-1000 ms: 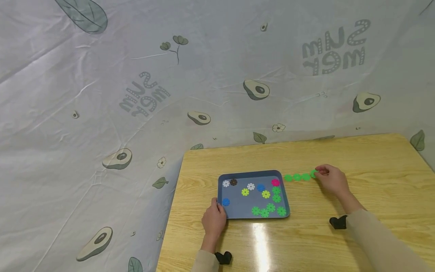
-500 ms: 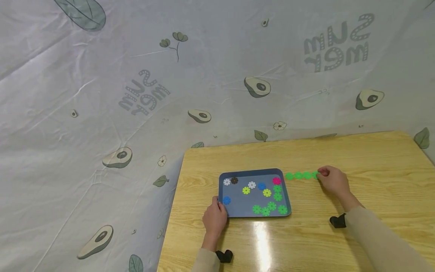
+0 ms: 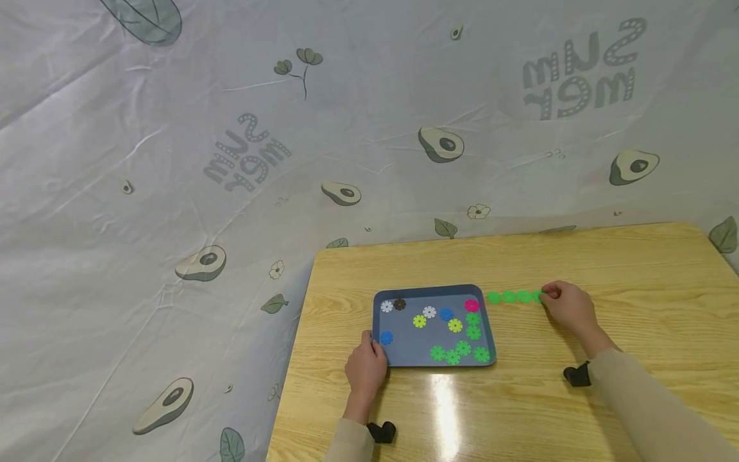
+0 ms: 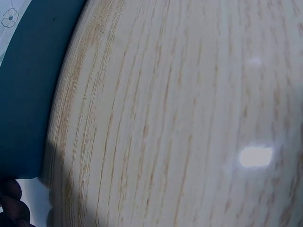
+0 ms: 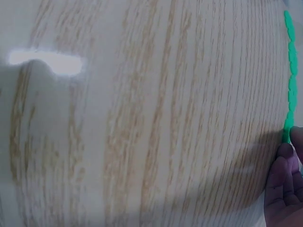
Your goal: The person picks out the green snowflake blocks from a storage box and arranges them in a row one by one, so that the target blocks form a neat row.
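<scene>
My left hand (image 3: 366,367) grips the near left corner of a grey-blue tray (image 3: 376,301), its thumb over the rim. In the left wrist view, the tray's side wall (image 4: 28,104) fills the left edge, with fingertips (image 4: 12,190) just under its corner. Beyond the tray's right side, a row of green notched plastic discs (image 3: 509,296) lies on the table. My right hand (image 3: 570,309) pinches the disc at the row's right end between thumb and forefinger, partly covering it. In the right wrist view, the green row (image 5: 292,64) runs down to my right hand (image 5: 284,182).
Inside the tray lie several loose discs, among them a pink one (image 3: 471,306), a brown one (image 3: 399,304), a blue one (image 3: 386,337) and a green one (image 3: 481,354). The wooden table (image 3: 519,410) meets a printed cloth (image 3: 375,128) at the back.
The rightmost green disc, earlier tilted up slightly above the row, now sits nearly level with it, my right hand still pinching it. My left hand stays on the tray. The head view shifted slightly.
</scene>
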Motion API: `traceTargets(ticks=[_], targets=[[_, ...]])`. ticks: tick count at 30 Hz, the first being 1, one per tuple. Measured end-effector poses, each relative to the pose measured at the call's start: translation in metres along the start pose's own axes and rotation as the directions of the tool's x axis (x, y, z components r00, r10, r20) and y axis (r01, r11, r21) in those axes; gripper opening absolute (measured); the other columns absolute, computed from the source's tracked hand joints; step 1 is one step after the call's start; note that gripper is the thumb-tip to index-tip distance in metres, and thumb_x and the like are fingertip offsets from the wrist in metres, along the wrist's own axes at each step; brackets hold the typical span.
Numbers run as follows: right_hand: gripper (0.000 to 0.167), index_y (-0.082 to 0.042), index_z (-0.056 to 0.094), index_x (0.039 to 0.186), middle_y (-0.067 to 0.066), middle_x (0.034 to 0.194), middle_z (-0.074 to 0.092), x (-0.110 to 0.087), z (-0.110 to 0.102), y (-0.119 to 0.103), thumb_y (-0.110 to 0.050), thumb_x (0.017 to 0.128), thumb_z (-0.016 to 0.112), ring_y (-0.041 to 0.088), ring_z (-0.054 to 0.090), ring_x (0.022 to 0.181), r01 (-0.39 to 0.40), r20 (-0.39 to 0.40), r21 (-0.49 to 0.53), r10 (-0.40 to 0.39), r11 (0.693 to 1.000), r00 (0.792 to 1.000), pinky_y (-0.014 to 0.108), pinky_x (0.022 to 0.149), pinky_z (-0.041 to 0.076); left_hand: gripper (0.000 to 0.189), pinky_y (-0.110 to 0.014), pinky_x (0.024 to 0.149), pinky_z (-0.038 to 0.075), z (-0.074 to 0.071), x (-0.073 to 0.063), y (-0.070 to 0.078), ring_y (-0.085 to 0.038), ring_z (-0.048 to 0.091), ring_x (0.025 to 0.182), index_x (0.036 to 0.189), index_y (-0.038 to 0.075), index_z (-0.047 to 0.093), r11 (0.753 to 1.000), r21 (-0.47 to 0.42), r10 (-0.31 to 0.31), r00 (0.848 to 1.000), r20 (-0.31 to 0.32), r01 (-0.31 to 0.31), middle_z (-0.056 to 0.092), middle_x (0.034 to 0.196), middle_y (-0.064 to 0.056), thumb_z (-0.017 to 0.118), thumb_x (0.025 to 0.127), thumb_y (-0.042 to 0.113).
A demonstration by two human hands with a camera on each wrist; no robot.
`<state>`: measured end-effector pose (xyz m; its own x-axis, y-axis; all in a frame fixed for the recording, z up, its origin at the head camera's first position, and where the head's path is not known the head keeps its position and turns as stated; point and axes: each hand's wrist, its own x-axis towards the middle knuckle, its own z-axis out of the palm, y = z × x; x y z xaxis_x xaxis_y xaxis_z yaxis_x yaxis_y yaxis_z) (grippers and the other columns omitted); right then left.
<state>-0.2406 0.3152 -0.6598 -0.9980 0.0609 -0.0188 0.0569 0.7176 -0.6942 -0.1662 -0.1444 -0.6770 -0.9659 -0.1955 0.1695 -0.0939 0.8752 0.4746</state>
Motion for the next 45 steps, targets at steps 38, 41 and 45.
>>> traceTargets(ticks=[38, 41, 45], targets=[[0.025, 0.003, 0.07, 0.117, 0.007, 0.099, 0.068, -0.016, 0.04, -0.112, -0.014, 0.1, 0.07, 0.021, 0.062, 0.083, 0.237, 0.191, 0.102, -0.253, 0.966, 0.948, 0.039, 0.072, 0.052, 0.021, -0.037, 0.04, 0.035, 0.001, -0.002, 0.001, -0.02, 0.054, 0.046, 0.118, 0.009, 0.068, 1.0, 0.014, 0.003, 1.0, 0.001, -0.003, 0.065, 0.066, -0.007, 0.06, 0.102, 0.019], [0.021, 0.003, 0.072, 0.114, 0.004, 0.095, 0.067, -0.019, 0.048, -0.12, -0.012, 0.099, 0.071, 0.018, 0.061, 0.08, 0.276, 0.204, 0.11, -0.293, 0.955, 0.934, 0.036, 0.07, 0.051, 0.021, -0.037, 0.04, 0.036, 0.0, -0.002, 0.001, -0.02, 0.054, 0.046, 0.119, 0.009, 0.068, 1.0, 0.014, 0.004, 1.0, -0.001, -0.004, 0.065, 0.067, -0.007, 0.06, 0.102, 0.018], [0.018, 0.001, 0.073, 0.11, 0.002, 0.094, 0.068, -0.024, 0.059, -0.129, -0.011, 0.097, 0.073, 0.013, 0.058, 0.078, 0.327, 0.214, 0.119, -0.346, 0.937, 0.913, 0.032, 0.07, 0.05, 0.021, -0.037, 0.04, 0.035, 0.0, -0.002, 0.002, -0.019, 0.052, 0.045, 0.119, 0.009, 0.068, 1.0, 0.011, 0.005, 1.0, -0.001, -0.005, 0.064, 0.066, -0.006, 0.06, 0.102, 0.018]])
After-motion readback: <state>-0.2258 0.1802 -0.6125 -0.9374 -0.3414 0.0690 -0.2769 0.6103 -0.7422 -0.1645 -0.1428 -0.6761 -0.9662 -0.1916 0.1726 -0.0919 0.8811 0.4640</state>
